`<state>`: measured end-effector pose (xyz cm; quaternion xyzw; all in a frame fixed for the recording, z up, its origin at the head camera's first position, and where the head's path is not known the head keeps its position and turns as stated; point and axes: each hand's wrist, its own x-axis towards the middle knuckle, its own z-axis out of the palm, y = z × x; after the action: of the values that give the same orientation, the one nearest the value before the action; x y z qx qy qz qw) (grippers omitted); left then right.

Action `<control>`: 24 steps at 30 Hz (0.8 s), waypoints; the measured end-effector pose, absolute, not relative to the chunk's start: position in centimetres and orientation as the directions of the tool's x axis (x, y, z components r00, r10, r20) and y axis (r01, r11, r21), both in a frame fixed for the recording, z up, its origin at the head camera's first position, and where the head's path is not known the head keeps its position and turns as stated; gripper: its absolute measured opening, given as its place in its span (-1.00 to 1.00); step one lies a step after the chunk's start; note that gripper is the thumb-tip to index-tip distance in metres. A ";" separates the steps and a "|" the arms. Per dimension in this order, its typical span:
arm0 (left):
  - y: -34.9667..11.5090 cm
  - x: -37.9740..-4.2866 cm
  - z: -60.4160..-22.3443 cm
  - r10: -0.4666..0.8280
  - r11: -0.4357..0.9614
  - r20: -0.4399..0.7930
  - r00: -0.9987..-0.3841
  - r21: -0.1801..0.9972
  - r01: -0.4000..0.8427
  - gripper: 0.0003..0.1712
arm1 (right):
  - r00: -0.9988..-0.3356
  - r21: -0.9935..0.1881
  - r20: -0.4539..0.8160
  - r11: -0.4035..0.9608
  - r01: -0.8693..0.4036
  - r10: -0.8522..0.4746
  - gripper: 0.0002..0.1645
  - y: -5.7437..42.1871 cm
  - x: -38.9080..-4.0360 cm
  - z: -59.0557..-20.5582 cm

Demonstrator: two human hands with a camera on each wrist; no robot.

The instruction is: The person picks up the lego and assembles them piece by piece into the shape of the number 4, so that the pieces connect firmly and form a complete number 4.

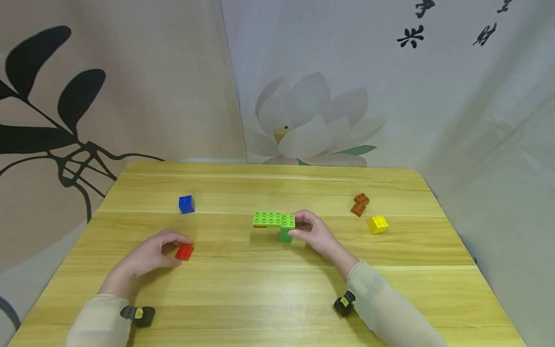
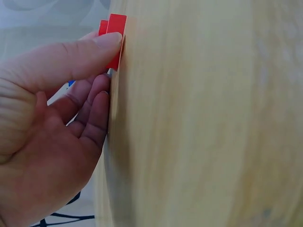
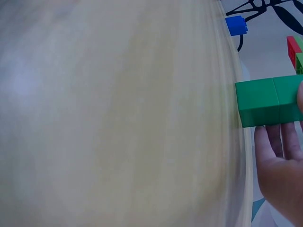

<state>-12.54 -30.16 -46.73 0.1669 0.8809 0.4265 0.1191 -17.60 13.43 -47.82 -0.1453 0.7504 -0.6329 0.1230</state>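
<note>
Toward the front left of the table, my left hand (image 1: 151,253) pinches a flat red brick (image 1: 185,252) between thumb and fingers. The left wrist view shows the thumb across this red brick (image 2: 116,28), low over the wood. Near the middle, my right hand (image 1: 314,233) grips the right end of a brick assembly. Light green studded bricks (image 1: 267,219) form its long top. Under their right end stand two stacked dark green bricks (image 3: 258,103), and a red piece (image 3: 292,52) sits beneath the left part. The right fingertips are partly hidden behind the assembly.
A blue brick (image 1: 186,204) stands at the back left of the wooden table (image 1: 243,299). At the right lie brown bricks (image 1: 359,205) and a yellow brick (image 1: 378,224). Printed cloth (image 1: 173,86) hangs behind the table's far edge.
</note>
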 end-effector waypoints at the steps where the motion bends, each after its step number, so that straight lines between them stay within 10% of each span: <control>1: -30.2 -12.5 -46.8 0.387 0.589 -0.072 -0.919 0.786 0.187 -0.48 | -0.927 -0.986 -0.002 0.154 -0.061 -0.374 -0.55 13.4 -17.6 -47.8; 24: -29.9 -12.6 -46.7 0.329 0.632 -0.127 -0.936 0.766 0.119 -0.56 | -0.927 -0.988 -0.011 0.148 -0.048 -0.375 -0.55 13.4 -17.6 -47.6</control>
<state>-12.60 -29.91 -46.71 0.1252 0.8942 0.4101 0.1285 -17.61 13.36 -47.62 -0.1416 0.7466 -0.6373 0.1283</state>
